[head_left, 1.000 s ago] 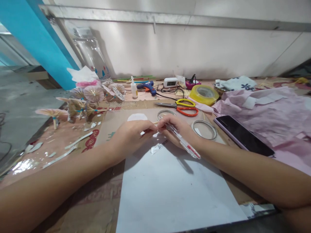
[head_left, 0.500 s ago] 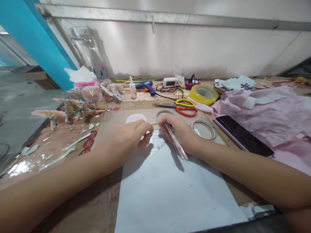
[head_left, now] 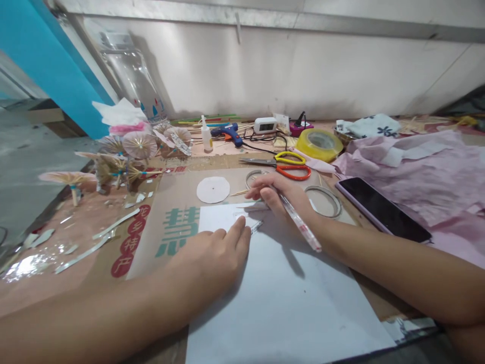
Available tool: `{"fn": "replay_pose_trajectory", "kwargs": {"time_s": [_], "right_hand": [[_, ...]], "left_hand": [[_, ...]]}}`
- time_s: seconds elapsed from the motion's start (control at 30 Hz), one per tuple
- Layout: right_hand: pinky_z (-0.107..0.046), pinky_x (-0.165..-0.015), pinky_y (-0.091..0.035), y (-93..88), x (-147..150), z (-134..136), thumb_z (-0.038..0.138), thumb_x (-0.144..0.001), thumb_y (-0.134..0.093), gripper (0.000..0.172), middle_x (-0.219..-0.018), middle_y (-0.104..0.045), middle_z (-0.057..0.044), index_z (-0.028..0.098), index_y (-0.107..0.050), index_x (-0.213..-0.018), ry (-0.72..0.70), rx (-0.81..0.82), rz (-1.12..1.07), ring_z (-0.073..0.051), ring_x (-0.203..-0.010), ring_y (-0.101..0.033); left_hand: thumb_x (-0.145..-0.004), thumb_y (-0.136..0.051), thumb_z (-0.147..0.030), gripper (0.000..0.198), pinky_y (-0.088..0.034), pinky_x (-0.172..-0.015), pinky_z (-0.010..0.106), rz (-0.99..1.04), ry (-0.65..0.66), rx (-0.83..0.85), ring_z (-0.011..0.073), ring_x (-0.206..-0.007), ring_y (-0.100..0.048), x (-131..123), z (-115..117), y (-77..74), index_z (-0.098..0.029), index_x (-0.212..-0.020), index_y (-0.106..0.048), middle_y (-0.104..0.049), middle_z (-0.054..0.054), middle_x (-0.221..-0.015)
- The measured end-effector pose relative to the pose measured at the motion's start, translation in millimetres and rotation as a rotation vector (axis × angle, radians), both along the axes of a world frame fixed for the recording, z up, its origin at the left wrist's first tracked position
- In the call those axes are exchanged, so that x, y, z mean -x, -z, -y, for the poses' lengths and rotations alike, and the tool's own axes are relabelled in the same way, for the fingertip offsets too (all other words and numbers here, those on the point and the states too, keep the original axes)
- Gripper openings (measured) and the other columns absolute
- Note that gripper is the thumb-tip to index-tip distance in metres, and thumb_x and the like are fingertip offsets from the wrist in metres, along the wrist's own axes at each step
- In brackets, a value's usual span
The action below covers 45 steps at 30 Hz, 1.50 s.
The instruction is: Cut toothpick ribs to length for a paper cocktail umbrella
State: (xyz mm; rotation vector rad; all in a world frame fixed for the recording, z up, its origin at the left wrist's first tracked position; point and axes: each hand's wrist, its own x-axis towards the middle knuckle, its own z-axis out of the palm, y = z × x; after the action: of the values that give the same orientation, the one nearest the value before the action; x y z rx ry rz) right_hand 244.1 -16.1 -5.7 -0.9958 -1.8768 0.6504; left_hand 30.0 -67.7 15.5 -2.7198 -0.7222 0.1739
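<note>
My right hand (head_left: pixel 286 194) has a clear-barrelled pen (head_left: pixel 301 222) with red marks resting between thumb and fingers, its rear end pointing toward me. Below it lies a large sheet of white paper (head_left: pixel 295 303). My left hand (head_left: pixel 222 253) rests on the paper's upper left part, fingers stretched out and pressing down. Under its fingertips is a small clear piece with dark print (head_left: pixel 256 227), partly hidden. A white paper disc (head_left: pixel 212 189) with a dot at its centre lies beyond my left hand. Thin pointed sticks (head_left: pixel 239 193) lie near my right fingertips.
Scissors (head_left: pixel 291 164), tape rings (head_left: pixel 324 201), a yellow tape roll (head_left: pixel 320 145), a glue bottle (head_left: pixel 206 136) and a blue glue gun (head_left: pixel 229 134) lie behind. Small paper umbrellas (head_left: pixel 139 145) stand left. A phone (head_left: pixel 382 208) and pink cloth (head_left: pixel 413 162) are at right.
My left hand has moved toward me and right, down onto the paper and the printed clear piece, uncovering the white disc. My right hand has loosened its fingers and tilted the pen.
</note>
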Motion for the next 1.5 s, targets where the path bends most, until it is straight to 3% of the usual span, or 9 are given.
{"fn": "replay_pose_trajectory", "kwargs": {"time_s": [0.27,0.5,1.03,1.5], "right_hand": [[-0.030,-0.071,-0.051,-2.1,0.5,-0.2,0.041,-0.104,-0.049,0.030,-0.087,-0.075,-0.004,0.020,-0.066,-0.093,-0.011,-0.002,0.180,-0.018,-0.080,-0.069],[-0.028,-0.070,-0.049,-4.5,2.3,0.7,0.033,-0.102,-0.050,0.024,-0.086,-0.073,-0.004,0.019,-0.068,-0.094,-0.028,-0.071,0.294,-0.017,-0.077,-0.066],[-0.029,-0.071,-0.049,-6.6,4.8,3.6,0.029,-0.100,-0.051,0.019,-0.084,-0.073,-0.003,0.020,-0.067,-0.092,0.013,-0.026,0.347,-0.017,-0.078,-0.066],[-0.029,-0.071,-0.051,-6.3,4.0,5.0,0.030,-0.100,-0.052,0.017,-0.087,-0.075,-0.003,0.020,-0.066,-0.097,-0.033,0.018,0.324,-0.017,-0.079,-0.068]], "left_hand": [[-0.089,-0.048,-0.001,0.057,-0.067,-0.060,0.036,-0.093,-0.081,0.134,0.0280,-0.087,-0.079,-6.0,-0.7,-7.7,-0.004,-0.146,-0.053,-0.051,0.027,-0.149],[-0.091,-0.052,-0.005,0.058,-0.066,-0.057,0.034,-0.073,-0.074,0.102,0.0282,-0.086,-0.079,-5.4,-1.8,-4.1,-0.005,-0.149,-0.049,-0.054,0.027,-0.148],[-0.096,-0.046,-0.008,0.052,-0.064,-0.055,0.033,-0.093,-0.084,0.111,0.0264,-0.084,-0.079,-6.5,0.9,-7.0,-0.005,-0.148,-0.051,-0.053,0.026,-0.149],[-0.095,-0.043,-0.005,0.052,-0.060,-0.051,0.033,-0.056,-0.082,0.088,0.0249,-0.079,-0.077,-5.5,1.2,-2.1,-0.003,-0.146,-0.052,-0.055,0.027,-0.148]]}}
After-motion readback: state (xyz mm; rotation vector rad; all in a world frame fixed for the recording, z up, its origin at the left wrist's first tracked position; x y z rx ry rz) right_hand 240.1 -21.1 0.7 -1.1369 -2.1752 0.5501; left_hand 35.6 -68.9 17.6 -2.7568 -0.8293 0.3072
